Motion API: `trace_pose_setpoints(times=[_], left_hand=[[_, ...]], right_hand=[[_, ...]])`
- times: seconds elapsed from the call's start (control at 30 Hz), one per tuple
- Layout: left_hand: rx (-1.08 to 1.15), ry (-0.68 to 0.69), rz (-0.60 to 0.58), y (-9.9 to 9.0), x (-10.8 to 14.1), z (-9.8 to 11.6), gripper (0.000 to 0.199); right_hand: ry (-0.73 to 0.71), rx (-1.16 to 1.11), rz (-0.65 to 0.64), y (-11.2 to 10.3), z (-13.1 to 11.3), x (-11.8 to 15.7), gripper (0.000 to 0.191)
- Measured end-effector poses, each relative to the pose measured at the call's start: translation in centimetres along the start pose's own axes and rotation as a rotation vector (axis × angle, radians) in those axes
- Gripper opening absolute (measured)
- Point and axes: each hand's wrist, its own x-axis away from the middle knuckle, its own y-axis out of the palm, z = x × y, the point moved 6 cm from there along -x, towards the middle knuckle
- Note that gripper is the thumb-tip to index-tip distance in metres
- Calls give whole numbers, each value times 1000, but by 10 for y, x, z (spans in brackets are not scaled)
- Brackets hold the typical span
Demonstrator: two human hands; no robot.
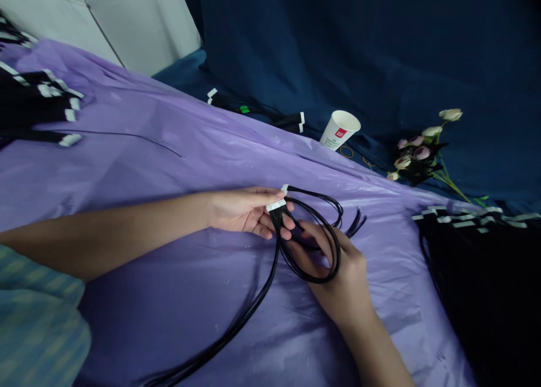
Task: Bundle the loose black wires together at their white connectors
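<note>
Two white plug connectors (276, 205) sit between the thumb and fingers of my left hand (240, 211), which is closed on them. Black wires run from these connectors; some curl into a loop (338, 249) and others trail down to the lower left. My right hand (340, 266) is closed around the wires just below the connectors, its fingertips reaching inside the loop and partly hidden. Loose wire ends (357, 223) stick out beyond the right knuckles.
Bundles of black wires with white connectors lie at the left (38, 102) and right (477, 274) on purple sheeting (177, 178). A single wire (139, 134) lies at left. Beyond the sheeting's far edge are a paper cup (338, 130), more connectors and artificial flowers (422, 150).
</note>
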Motion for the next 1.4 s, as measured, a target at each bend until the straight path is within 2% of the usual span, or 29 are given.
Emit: trace_pose_setpoints(times=[0.13,0.23,0.37,0.53,0.77,0.87,0.93,1.1,1.17,1.3,1.4], left_hand=[[32,-12,16,1,0,1,25],[28,-17,20,0,-1,0,25],[15,-16,27,-2,-1,-1,23],[-50,27,-27,-3,-3,-4,25],[-68,27,-8,-2,-3,-3,25],[-50,15,4,0,-2,-2,25],[-29,5,18,0,-1,-1,25],[-5,-4,27,-1,-1,-1,27],[-2,-3,20,0,-1,-1,28],[0,5,28,0,-1,-1,26],[-13,5,47,-2,-2,-3,26]], right_hand=[[-4,16,-36,3,-3,0,5],[-11,-25,-66,6,-4,1,10],[47,-105,-63,6,0,3,9],[116,-237,-18,2,1,0,8],[164,-278,42,-4,0,-4,9],[161,-203,58,-6,-1,-3,11],[147,-65,54,-7,-2,-2,12],[-16,325,76,-8,-9,5,12],[-30,417,85,-10,-10,6,13],[31,453,151,-24,-8,6,21],[40,393,274,-41,-6,8,11]])
